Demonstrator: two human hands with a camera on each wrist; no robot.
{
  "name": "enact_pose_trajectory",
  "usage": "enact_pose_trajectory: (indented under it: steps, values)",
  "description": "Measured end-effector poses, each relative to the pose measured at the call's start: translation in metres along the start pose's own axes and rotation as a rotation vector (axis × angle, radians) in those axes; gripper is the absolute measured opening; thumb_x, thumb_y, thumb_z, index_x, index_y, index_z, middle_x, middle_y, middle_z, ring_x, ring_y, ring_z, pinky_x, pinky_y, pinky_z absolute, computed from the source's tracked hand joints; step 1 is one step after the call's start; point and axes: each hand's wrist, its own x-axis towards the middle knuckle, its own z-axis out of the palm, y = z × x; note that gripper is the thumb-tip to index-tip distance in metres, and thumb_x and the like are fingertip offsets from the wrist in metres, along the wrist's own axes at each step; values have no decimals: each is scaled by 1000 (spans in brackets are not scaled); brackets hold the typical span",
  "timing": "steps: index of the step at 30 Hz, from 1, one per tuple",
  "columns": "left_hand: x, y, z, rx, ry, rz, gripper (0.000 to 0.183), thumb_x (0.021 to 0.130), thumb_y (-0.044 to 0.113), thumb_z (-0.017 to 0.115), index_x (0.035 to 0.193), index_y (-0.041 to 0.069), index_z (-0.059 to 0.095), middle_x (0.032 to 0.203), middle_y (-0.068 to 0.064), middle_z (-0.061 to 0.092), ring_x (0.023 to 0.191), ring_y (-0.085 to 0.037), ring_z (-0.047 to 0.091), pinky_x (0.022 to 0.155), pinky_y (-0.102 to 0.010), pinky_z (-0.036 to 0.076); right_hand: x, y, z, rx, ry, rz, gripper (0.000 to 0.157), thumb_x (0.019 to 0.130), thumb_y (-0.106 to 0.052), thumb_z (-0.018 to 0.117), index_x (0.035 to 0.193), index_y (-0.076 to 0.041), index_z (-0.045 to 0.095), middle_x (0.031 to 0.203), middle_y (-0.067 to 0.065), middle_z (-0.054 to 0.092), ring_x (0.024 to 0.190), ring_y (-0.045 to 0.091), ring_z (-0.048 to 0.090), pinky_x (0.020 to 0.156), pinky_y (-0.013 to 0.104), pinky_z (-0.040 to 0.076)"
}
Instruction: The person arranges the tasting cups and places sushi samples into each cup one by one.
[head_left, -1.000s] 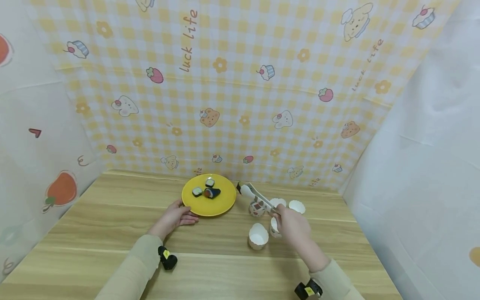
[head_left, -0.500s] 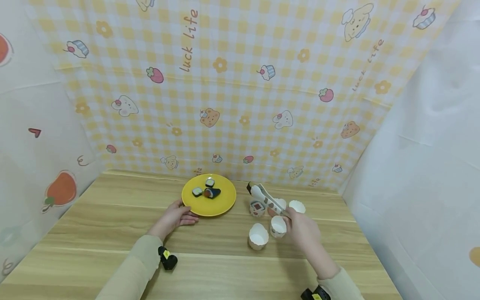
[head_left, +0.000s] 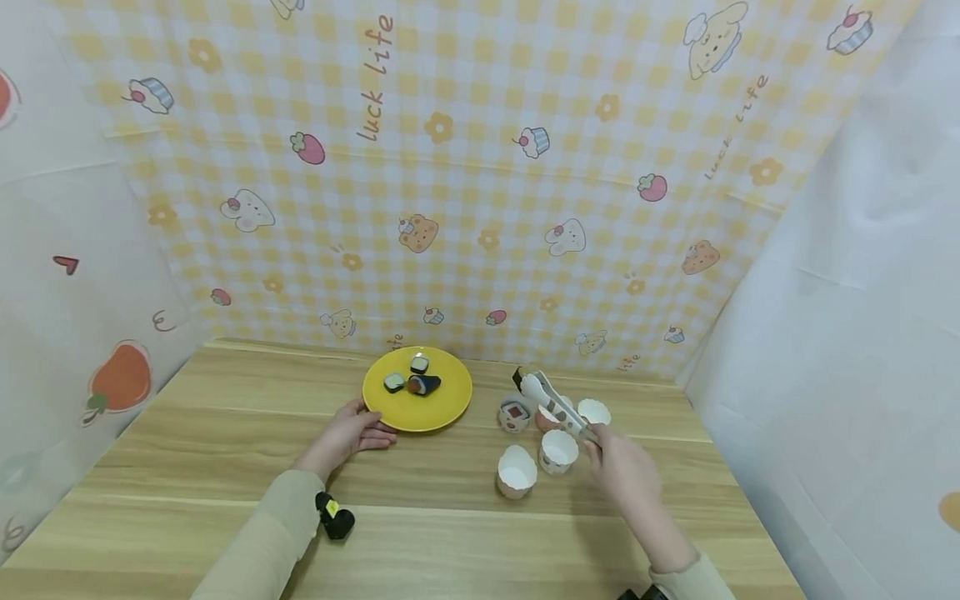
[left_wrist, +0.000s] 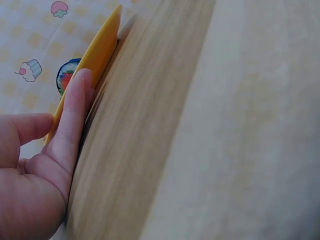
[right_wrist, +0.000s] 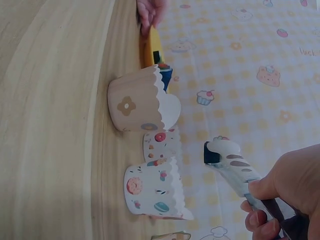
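Left hand (head_left: 351, 435): pinches the near left rim of the yellow plate (head_left: 442, 416), thumb above and fingers beneath, probably to steady it on the wooden table (head_left: 420, 542).
Plate's load: a dark cone roll (head_left: 430, 385) and two small square pieces (head_left: 393, 382), set in from the edge, which leaves bare rim to hold.
Right hand (head_left: 626, 468): grips white patterned tongs (head_left: 553, 405) well behind the tips, which likely keeps fingers off what they carry.
Dark-edged piece (head_left: 517, 380): pinched in the tongs' tips, in the air over or just behind the cups; only that squeeze seems to hold it up.
Paper cups (head_left: 516, 477): five, mouths up, grouped right of the plate, handy for the right hand.
Filled cup (head_left: 514, 426): nearest the plate at the back, with a reddish-centred square (head_left: 515, 412) inside.
Cup behind the tongs: partly hidden; contents unclear.
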Motion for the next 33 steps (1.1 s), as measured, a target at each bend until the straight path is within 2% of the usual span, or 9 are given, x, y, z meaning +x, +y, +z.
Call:
enact_pose_trajectory:
  steps: [6, 13, 20, 24, 33]
  values:
    - [0, 0, 0, 0, 1, -4, 53, 103, 2, 33, 147, -10, 5, 86, -19, 66, 76, -27, 69, 70, -36, 59, -5, 9, -1, 8, -8, 43, 28, 90, -12, 66, 116, -2, 64, 60, 2, 53, 47, 15, 42, 37, 30, 34]
    - [1, -1, 1, -1, 4, -7, 54, 103, 2, 34, 148, -8, 6, 86, -19, 67, 76, -26, 69, 70, -36, 59, -11, 18, 0, 12, -8, 66, 14, 89, -12, 67, 98, -2, 64, 61, 1, 54, 47, 15, 42, 37, 30, 34]
    - [1, -2, -1, -8, 5, -5, 54, 103, 2, 33, 148, -8, 5, 85, -18, 67, 75, -26, 69, 70, -36, 59, -16, 24, -3, 17, -31, 79, 23, 90, -12, 65, 107, 3, 63, 57, -1, 51, 43, 12, 40, 35, 26, 33]
    - [1, -2, -2, -9, -7, 1, 55, 103, 2, 33, 148, -9, 2, 85, -18, 67, 75, -26, 69, 70, -36, 59, -18, 26, -5, 17, -43, 100, 24, 90, -12, 65, 109, 3, 63, 58, -1, 51, 43, 13, 40, 35, 26, 33]
    - [-1, 1, 0, -3, -5, -5, 54, 103, 3, 33, 148, -8, 4, 87, -19, 67, 76, -26, 69, 71, -36, 59, -21, 32, -5, -11, -20, 73, 20, 88, -11, 67, 104, 1, 63, 55, -1, 47, 43, 13, 39, 34, 27, 33]
